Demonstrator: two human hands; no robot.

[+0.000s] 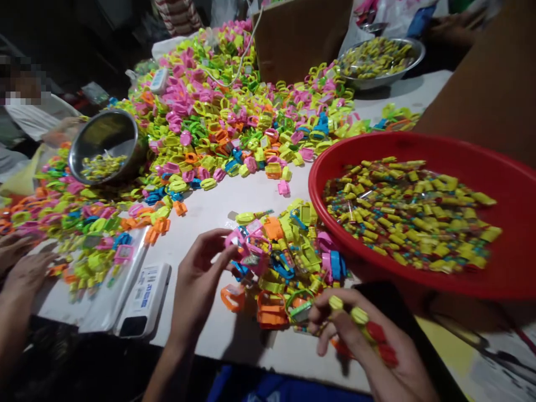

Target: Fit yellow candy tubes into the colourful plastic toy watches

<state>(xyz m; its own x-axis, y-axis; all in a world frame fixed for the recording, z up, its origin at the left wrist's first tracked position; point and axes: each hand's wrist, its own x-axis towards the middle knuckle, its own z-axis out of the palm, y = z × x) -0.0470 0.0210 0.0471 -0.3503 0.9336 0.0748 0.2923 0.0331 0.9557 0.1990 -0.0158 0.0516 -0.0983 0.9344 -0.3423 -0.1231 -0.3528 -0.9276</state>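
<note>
My left hand (201, 279) has its thumb and forefinger closed on a pink toy watch (247, 245), at the left edge of a small heap of toy watches. My right hand (368, 340) is curled around several small candy packets (360, 316) with yellow and red ends. Its fingertips are beside a green toy watch (300, 310); whether they touch it I cannot tell. Orange toy watches (271, 309) lie at the near side of this heap, with blue and yellow ones behind, and candy packets are mixed among them.
A red basin (515, 223) holding yellow-ended candy packets stands at the right. A large pile of toy watches (218, 117) spreads across the back. Steel bowls (136, 134) stand farther off. At left lie a white device (140, 301) and another person's hands (25, 273).
</note>
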